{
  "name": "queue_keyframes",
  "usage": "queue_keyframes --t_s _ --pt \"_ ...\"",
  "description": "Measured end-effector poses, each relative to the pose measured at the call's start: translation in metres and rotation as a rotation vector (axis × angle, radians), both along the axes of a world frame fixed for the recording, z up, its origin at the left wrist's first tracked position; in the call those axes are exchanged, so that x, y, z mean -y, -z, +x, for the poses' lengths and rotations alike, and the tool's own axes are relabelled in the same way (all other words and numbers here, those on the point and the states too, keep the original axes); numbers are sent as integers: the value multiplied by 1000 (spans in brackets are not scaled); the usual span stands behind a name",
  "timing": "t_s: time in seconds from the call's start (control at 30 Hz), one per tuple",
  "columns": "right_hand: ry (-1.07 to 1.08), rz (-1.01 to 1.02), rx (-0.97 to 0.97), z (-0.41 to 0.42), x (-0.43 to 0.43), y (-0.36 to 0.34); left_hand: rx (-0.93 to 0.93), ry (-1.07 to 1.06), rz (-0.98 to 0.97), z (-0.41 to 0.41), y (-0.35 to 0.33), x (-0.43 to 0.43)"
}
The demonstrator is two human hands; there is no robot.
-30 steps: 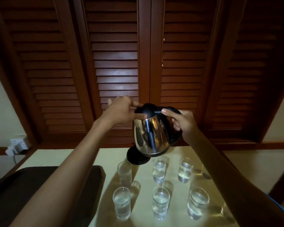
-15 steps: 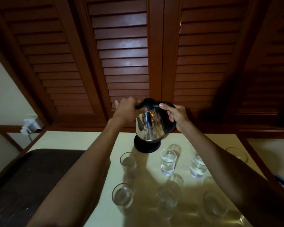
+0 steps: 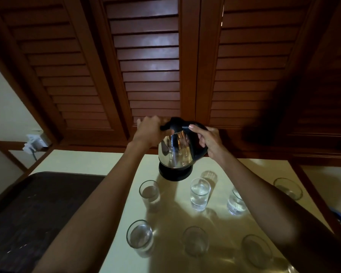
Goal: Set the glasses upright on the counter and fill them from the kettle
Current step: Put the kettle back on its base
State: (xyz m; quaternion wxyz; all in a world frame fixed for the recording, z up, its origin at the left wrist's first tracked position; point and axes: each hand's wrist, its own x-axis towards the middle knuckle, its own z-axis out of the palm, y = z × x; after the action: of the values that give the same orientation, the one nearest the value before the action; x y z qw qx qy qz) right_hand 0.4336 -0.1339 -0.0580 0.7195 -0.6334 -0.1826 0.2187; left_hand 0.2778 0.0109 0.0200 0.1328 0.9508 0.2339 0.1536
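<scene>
Mirror-shiny metal kettle (image 3: 174,150) (black plastic lid), clear glasses (image 3: 199,194).

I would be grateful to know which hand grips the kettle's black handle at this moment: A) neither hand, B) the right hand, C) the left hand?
B: the right hand has its fingers curled round the black handle of the kettle, while the left hand holds the opposite side, up by the lid.

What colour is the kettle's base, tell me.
Black base under the steel kettle; head view.
</scene>
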Motion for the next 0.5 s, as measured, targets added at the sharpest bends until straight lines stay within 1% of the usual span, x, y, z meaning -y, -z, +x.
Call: queue_keyframes --t_s 0.13,0.33,0.5 --pt "-43 8 -12 -4 -2 6 3 -3 -10 -8 4 -1" --pt "-77 11 19 -8 0 11 17 -68 -7 -18 11 9" --pt "-121 6 33 -3 8 14 -43 -128 18 -5 8 23"
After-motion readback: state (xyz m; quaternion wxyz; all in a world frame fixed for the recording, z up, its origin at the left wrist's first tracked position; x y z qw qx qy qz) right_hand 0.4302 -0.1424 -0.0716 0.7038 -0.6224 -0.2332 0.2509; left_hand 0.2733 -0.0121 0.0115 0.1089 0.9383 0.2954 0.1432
